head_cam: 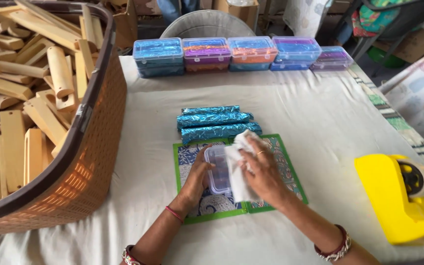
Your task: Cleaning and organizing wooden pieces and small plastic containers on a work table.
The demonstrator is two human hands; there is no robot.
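While left hand (198, 177) steadies clear box (218, 169), bare cloth rightward

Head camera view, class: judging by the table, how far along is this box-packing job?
Done: five filled, lidded plastic boxes lined along the far edge. In hand: the left hand steadies a clear plastic box on the patterned mat while the right hand presses a white cloth on it. Left: three teal foil-wrapped packets lie unpacked.

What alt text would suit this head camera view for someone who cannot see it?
A left hand steadies a clear box on a green mat while the right hand presses a white cloth on it. Nearby: blue foil rolls, a basket of wooden pieces.
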